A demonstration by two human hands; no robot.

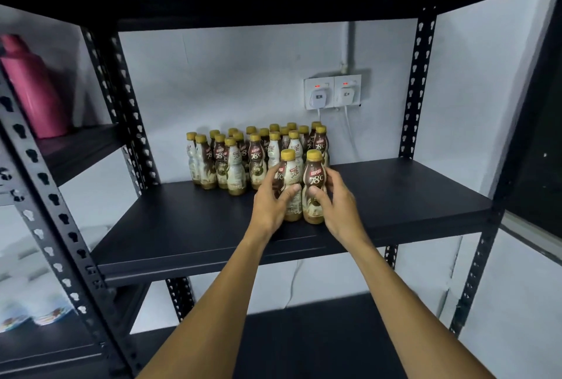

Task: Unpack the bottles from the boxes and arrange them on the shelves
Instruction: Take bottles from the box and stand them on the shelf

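Observation:
Two small coffee bottles with gold caps stand upright side by side on the black shelf point(188, 226). My left hand point(270, 205) grips the left bottle point(290, 171) around its waist. Curled round the right bottle point(314, 171) is my right hand point(337, 205). Both bottles rest on the shelf in front of a cluster of several identical bottles point(243, 153) near the back wall. No box is in view.
Black perforated uprights point(415, 80) frame the shelf. Two plugged-in wall sockets point(333, 91) with white cables sit behind the bottles. A pink bottle point(33, 86) stands on the neighbouring rack at left, with white packaged goods point(33, 308) lower down. A lower shelf point(304, 339) lies beneath.

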